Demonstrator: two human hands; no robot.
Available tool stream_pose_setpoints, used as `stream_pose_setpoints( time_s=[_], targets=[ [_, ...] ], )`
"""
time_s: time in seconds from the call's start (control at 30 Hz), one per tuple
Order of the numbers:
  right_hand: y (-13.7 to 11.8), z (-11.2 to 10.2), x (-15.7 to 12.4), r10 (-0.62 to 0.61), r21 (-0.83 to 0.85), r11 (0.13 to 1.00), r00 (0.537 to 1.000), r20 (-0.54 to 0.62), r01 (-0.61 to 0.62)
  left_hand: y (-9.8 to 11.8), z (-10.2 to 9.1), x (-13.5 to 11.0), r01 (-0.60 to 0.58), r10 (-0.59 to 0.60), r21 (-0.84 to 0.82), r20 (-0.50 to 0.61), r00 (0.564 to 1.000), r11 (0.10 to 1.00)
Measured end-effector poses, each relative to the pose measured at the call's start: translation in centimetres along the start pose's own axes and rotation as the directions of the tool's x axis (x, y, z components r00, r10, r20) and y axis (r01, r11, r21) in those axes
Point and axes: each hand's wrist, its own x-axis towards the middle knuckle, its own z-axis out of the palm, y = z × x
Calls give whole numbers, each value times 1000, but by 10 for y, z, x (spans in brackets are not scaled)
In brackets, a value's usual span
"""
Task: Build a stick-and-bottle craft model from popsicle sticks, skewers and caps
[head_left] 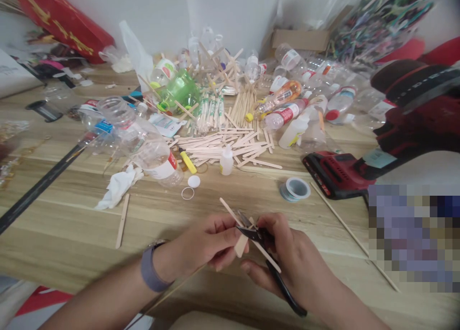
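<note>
Left hand (212, 241) pinches the wooden stick (229, 209) steady at six o'clock over the worktop (72, 224). Right hand (287, 258) wraps closed around the black cutters (287, 291), blades crossing the stick so it can't twist.

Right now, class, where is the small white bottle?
Head view: the small white bottle stands mid-table at the front of the craft stick pile, right of the yellow tool.
</note>
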Motion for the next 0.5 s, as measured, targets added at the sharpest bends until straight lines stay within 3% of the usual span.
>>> stream_pose_setpoints(
  time_s=[0.37, 0.5],
  targets=[
    [0, 0, -2, -57, -59, 997, 998, -10, 57, -1, 0, 1, 34, -34, 43, 7, 999, 998],
    [3, 4, -6, -6, -14, 1000, 999, 44, 6, -1, 0, 0, 39, -38, 52, -26, 999, 998]
  ],
)
